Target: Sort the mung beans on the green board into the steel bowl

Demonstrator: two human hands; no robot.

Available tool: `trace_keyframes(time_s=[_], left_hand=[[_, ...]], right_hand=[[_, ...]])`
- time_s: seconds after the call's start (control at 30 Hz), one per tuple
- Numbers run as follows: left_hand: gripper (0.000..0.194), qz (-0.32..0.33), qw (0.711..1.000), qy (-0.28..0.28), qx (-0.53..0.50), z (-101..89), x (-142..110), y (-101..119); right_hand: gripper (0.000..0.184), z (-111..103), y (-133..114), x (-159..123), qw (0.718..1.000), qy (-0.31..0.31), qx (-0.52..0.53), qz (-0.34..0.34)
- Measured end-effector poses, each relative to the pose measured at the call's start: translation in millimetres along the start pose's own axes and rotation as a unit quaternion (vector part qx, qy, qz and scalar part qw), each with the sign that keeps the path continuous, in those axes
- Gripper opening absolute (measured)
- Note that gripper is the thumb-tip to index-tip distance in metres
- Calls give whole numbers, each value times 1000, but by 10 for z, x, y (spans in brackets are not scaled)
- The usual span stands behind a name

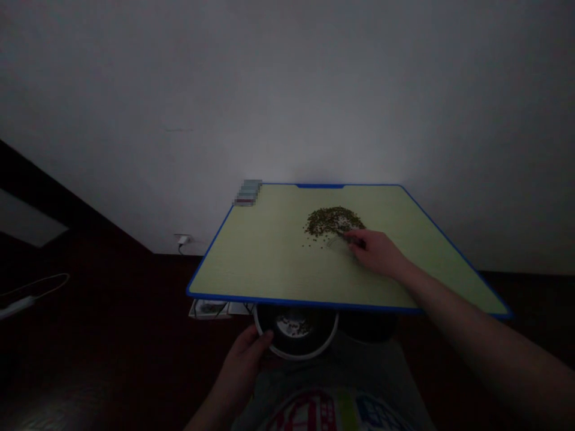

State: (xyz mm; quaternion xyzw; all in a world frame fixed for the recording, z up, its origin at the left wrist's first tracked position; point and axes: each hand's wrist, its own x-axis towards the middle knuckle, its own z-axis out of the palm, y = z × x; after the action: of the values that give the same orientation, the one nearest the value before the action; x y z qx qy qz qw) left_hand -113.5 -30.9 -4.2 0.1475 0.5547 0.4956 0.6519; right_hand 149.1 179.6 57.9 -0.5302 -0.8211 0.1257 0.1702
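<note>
A heap of small brownish-green beans or seeds (330, 220) lies spread on the pale yellow tabletop (269, 257), with a few strays toward the front. At the heap's right front edge, my right hand (375, 251) is closed in a pinch. Whatever sits between its fingertips is too small and dark to make out. Below the table's front edge, my left hand (247, 350) grips the left rim of a round bowl (330, 344), thumb over the top. Some small grains show on the bowl's shiny bottom. The table partly covers its far side.
Blue edging (291, 300) runs around the table, whose back meets a grey wall (287, 90). A blurred-out object (248, 193) lies at its back left corner. A white plug (183, 239) sits in the wall at left. Beneath the table's front left are flat pale items (211, 309).
</note>
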Motion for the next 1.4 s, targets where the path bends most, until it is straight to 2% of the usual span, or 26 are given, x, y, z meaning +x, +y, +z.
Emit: trace_keyframes(time_s=[0.2,0.47,0.87,1.17,1.4], left_hand=[[28,0,1000,9,24,13,-13,33],[30,8,1000,11,16,26,-27,34],[31,1,1000,12,18,-7,8,-5],[31,3,1000,12,10,-13,11,-15],[30,4,1000,4,1,-26,26,-23]], right_hand=[[36,-14,-19,-28,1000,-7,11,-8],[38,20,-96,12,1000,-9,3,-22],[39,15,-77,-54,1000,3,1,-5],[39,49,-199,-14,999,22,-25,-3],[38,25,-103,-126,1000,24,-16,9]])
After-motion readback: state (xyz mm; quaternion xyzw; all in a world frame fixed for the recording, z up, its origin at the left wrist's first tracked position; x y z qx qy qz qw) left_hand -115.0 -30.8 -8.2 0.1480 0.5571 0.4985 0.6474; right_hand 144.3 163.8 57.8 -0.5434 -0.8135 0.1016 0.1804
